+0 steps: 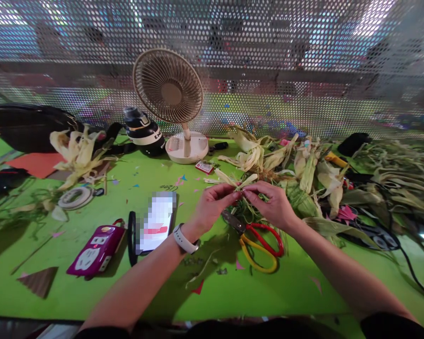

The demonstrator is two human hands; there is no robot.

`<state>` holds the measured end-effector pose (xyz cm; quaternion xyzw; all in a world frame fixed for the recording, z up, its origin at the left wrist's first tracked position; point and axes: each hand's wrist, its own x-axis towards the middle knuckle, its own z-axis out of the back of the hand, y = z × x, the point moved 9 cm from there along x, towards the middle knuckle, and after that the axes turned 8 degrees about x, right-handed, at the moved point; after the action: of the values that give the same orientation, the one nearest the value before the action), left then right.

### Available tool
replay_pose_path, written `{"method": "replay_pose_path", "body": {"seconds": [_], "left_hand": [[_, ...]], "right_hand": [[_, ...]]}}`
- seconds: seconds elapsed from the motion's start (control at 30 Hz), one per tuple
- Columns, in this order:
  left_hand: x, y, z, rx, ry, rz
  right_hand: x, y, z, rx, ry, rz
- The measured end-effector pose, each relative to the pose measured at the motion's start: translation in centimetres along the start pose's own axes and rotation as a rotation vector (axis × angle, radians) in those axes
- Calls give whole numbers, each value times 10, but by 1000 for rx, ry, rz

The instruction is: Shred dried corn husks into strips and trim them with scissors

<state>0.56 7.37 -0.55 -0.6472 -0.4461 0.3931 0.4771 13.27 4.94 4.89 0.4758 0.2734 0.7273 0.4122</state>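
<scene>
Both hands meet over the middle of the green table, pinching a small bundle of pale corn husk strips. My left hand, with a white watch band at the wrist, closes thumb and forefinger on the bundle's left side. From the right, my right hand pinches the same husk with its fingertips. Strips fan out above the fingers; the spot where they join is partly hidden. Just below the hands lie scissors with one red and one yellow handle loop. Thin green strands show beneath the fingers.
A fan and a dark bottle stand at the back. Corn husks are heaped to the right. Left of my arm lie a phone and a purple device. A perforated metal screen rises behind the table.
</scene>
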Motion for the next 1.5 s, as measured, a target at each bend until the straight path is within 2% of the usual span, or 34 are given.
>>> {"method": "replay_pose_path", "body": {"seconds": [0.27,0.4,0.5,0.63,0.73,0.93,1.4,1.5], "left_hand": [[2,-1,3,3,28,16],[3,1,4,-11,36,40],[3,2,6,-19,42,68],[3,3,8,-9,50,90],[4,3,8,2,50,93],[3,0,4,61,67,61],[3,-3,4,96,63,35],[1,-4,2,130,63,21]], "right_hand": [[-1,-12,-1,103,14,-72],[-1,-6,0,36,67,-18],[0,7,1,-204,104,135],[-6,28,-2,-550,125,460],[-12,36,-9,-623,166,613],[-21,45,-13,-596,192,739],[-22,39,-10,-535,196,698],[-20,40,-7,-520,134,683]]}}
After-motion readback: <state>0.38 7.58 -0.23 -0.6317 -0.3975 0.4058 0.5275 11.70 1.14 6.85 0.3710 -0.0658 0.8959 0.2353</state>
